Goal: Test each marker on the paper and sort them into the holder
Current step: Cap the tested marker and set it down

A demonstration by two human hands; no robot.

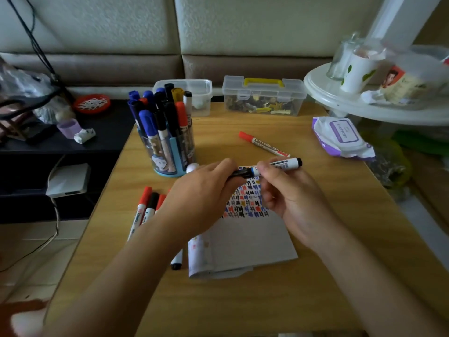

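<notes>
Black marker (289, 163) held over the paper (247, 246) mid desk (328, 215): left hand (206, 190) grips its dark end, right hand (291, 198) pinches the white barrel; its label is unreadable. Red marker (264, 144) beyond it reads "WHITEBOARD"; holder (167, 154) stands near the desk's far-left corner.

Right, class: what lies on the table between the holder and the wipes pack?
A single red marker lies flat on the bare table between the holder and the wipes pack, seen in the head view.
</notes>
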